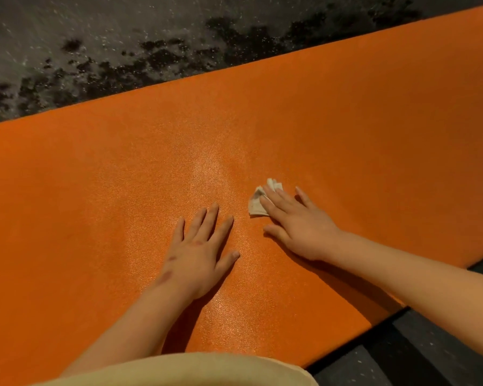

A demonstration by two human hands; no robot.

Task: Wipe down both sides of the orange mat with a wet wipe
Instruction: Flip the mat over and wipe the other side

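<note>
I see the right hand point(299, 227) pressing a crumpled wet wipe point(258, 203) onto the orange mat point(123, 176) with straight fingers. The left hand point(200, 252) lies flat on the mat, fingers spread, holding nothing.

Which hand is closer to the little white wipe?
Right. The right hand presses its flat fingers on the wet wipe. The left hand lies flat on the orange mat, beside the wipe and not touching it.

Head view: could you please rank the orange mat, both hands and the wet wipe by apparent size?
1. orange mat, by far the largest.
2. left hand and right hand: alike, so not ranked.
3. wet wipe, partly hidden under the right hand's fingers.
</note>
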